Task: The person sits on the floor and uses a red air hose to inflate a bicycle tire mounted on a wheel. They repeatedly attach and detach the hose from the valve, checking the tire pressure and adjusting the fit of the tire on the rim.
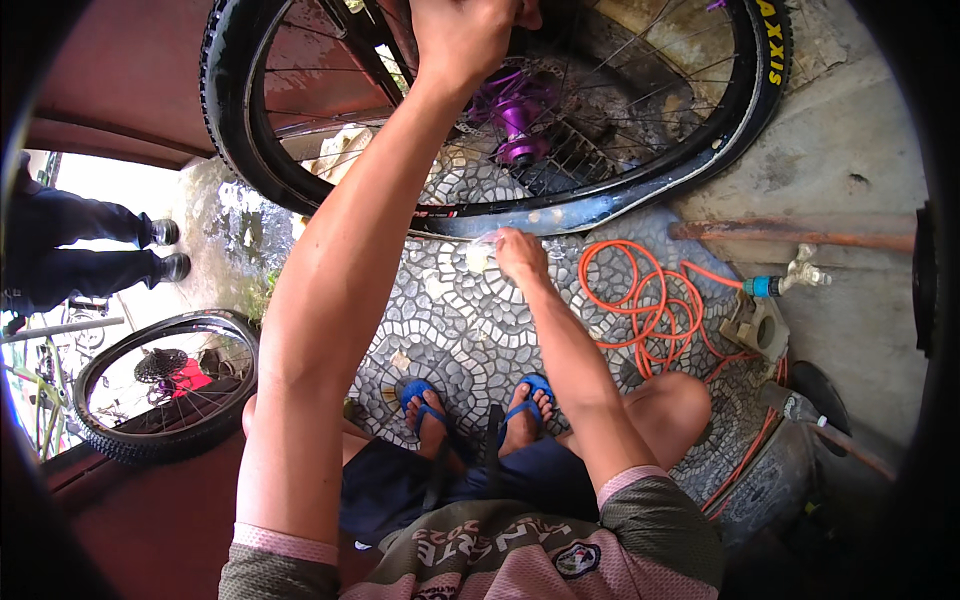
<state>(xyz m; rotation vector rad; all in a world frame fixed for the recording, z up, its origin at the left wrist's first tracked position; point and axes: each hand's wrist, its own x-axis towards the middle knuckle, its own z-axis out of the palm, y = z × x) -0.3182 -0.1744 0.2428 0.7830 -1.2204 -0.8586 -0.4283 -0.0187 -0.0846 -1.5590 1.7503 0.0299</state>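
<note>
A black bicycle wheel (640, 190) with a knobby tyre and a purple hub (515, 120) stands upright in front of me. My left hand (465, 35) grips the wheel high up, near the spokes at the top of the picture. My right hand (518, 250) presses a small pale cloth or sponge (480, 255) against the lower rim. I am squatting, with my feet in blue flip-flops (420, 400) on the patterned paving (470, 330).
An orange hose (640, 300) lies coiled at the right, leading to a tap (800, 275) on the concrete wall. A second wheel with a cassette (165, 385) leans at the left. Another person's legs and shoes (150, 250) stand at the far left.
</note>
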